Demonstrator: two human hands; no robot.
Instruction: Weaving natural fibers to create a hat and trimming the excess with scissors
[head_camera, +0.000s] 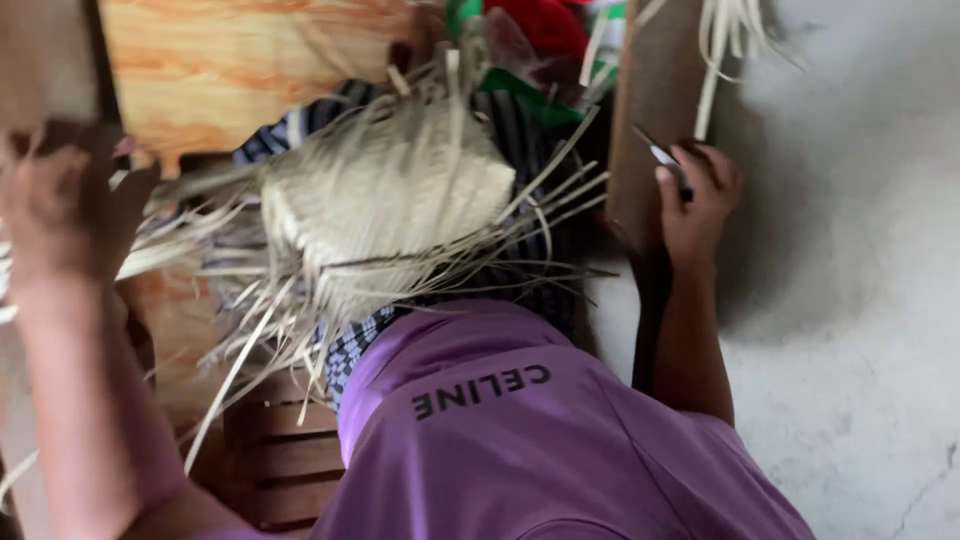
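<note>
The person's right hand (697, 205) is out at the right of the view, against a brown board (650, 110) that stands beside a grey concrete floor (860, 300). Its fingers (668, 190) are curled closed around a small knife (660, 155), whose thin pale blade sticks up and to the left past the knuckles. The left hand (62, 205) is raised at the left edge and badly blurred; its fingers look loosely spread and bent near some pale straw strips (165, 250), but I cannot tell whether it has hold of any of them. Between the two hands, on the person's lap, lies a half-woven straw mat (385, 200), a flat pale plaited piece with many loose strips fanning out downward and to both sides. It rests on a dark checked cloth (355, 345), just above the purple shirt (500, 440) that fills the bottom of the view. A pale wooden plank (250, 60) lies behind the mat, and red and green cloth (535, 30) shows at the top.
</note>
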